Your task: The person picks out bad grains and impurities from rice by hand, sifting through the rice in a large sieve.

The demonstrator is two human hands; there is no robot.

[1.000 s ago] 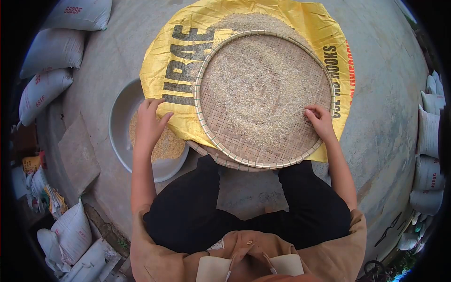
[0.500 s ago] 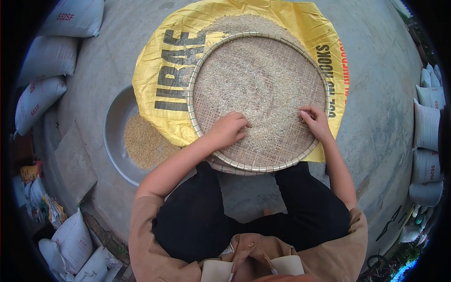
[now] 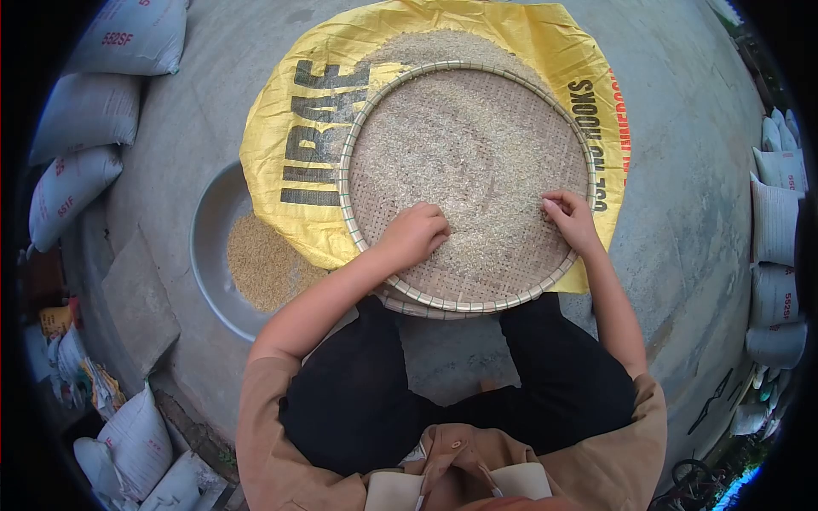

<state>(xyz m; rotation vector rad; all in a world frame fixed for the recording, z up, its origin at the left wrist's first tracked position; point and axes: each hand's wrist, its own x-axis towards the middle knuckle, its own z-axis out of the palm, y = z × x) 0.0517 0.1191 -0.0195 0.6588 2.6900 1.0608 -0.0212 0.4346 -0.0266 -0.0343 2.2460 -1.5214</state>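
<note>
Head cam: both hands are working at the round tray of grain.

L hand (image 3: 416, 235) is reaching over the near left edge of the woven tray (image 3: 558, 128). Its fingers are curling in and its grip is looking narrow. Can't tell if it is holding any bits, or if thumb and fingers are touching.

R hand (image 3: 569, 223) is staying inside the right edge, a bit toward the near side. Thumb and pointer are making a small, narrow pinch. Can't tell if a bit is sitting btwn the tips.

Pale grain (image 3: 486, 170) is lying all over the middle of the woven tray, w/ bare weave showing nr the left, right and near edges. The rim is going all the way round.

Yellow sack (image 3: 271, 175) is lying flat under the tray, poking out past its far, left and right edges. More grain (image 3: 452, 43) is lying on it, just past the far edge. A lower tray (image 3: 426, 313) is peeking out below the near edge.

Metal bowl (image 3: 203, 230) is sitting on the floor (image 3: 682, 170) off the left edge, w/ gold grain (image 3: 262, 266) inside. Black pants (image 3: 341, 400) are showing below.
</note>
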